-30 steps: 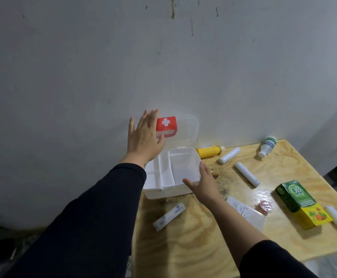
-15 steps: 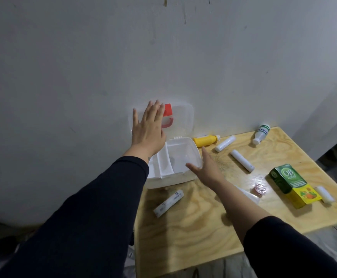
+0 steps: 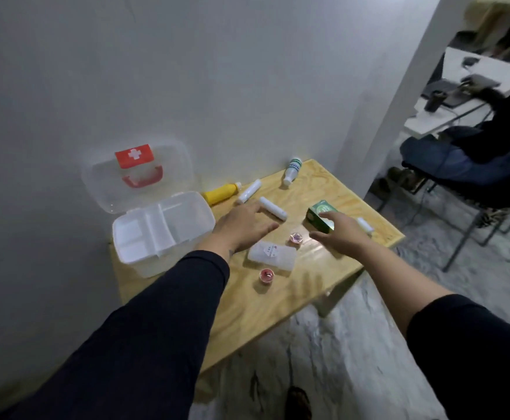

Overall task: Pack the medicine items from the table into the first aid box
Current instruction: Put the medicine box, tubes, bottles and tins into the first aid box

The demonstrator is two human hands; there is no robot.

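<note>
Open right hand (image 3: 343, 234) touches one green box (image 3: 319, 218).

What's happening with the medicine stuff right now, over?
Left hand open, over white tube. Right hand open, reaching green box. First aid box open, tray empty. Nothing blocking.

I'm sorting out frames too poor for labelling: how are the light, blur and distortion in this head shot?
Head view: dim, flat indoor light with soft shadows; a mild sheen on the wooden table; wide-angle bending tilts the wall and the pillar; the first aid box and green carton read clearly, while both hands, left hand and right hand, are slightly smeared, and the far right background is blurred.
</note>
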